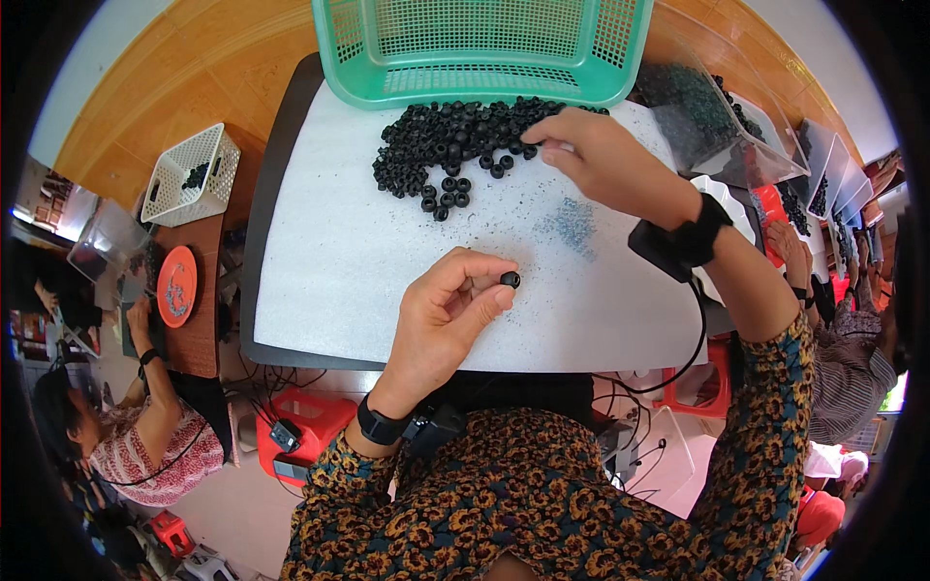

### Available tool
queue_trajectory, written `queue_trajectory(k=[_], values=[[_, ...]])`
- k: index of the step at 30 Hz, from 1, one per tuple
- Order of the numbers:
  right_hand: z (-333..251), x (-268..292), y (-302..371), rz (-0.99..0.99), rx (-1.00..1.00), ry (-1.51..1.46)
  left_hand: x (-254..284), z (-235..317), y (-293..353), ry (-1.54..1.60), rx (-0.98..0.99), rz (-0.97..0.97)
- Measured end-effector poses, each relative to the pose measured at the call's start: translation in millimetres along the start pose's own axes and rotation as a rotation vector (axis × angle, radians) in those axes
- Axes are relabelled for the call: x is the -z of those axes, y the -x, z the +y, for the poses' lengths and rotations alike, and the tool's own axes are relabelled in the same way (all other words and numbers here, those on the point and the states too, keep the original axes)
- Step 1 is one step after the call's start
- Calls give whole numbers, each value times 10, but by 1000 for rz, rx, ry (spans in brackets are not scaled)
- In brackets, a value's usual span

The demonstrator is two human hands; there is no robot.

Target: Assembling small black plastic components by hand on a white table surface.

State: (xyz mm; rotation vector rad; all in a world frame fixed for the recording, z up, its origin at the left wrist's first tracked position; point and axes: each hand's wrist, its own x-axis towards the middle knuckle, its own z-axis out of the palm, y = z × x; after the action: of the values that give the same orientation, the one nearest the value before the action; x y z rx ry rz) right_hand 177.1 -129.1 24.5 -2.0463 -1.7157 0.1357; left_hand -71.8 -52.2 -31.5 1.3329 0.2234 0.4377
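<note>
My left hand (448, 315) is over the middle of the white-topped table. Its thumb and fingertips pinch a small black round bead (510, 279) with a hole in it. Reaching to the right side of a heap of black beads (455, 136), my right hand (572, 150) has its index finger stretched out and its thumb apart. I see nothing between those fingers, and the index fingertip is right at the heap's edge. Several loose beads (446, 198) lie in front of the heap. Fine bluish crumbs (572, 227) are scattered below my right hand.
A green mesh basket (484, 87) stands behind the heap. Clear bins (765, 160) with black parts are at the right. On the left side table are a white basket (208, 198) and an orange plate (177, 315). Other people sit at both sides. Cables hang near red stools (315, 416).
</note>
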Motion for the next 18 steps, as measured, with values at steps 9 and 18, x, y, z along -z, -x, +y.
queue_trajectory(k=[9, 18], values=[[75, -160, -227, -14, 107, 178, -21, 26, -2, 0, -13, 7], [245, 83, 49, -116, 62, 71, -46, 46, 7, -12, -5, -3]])
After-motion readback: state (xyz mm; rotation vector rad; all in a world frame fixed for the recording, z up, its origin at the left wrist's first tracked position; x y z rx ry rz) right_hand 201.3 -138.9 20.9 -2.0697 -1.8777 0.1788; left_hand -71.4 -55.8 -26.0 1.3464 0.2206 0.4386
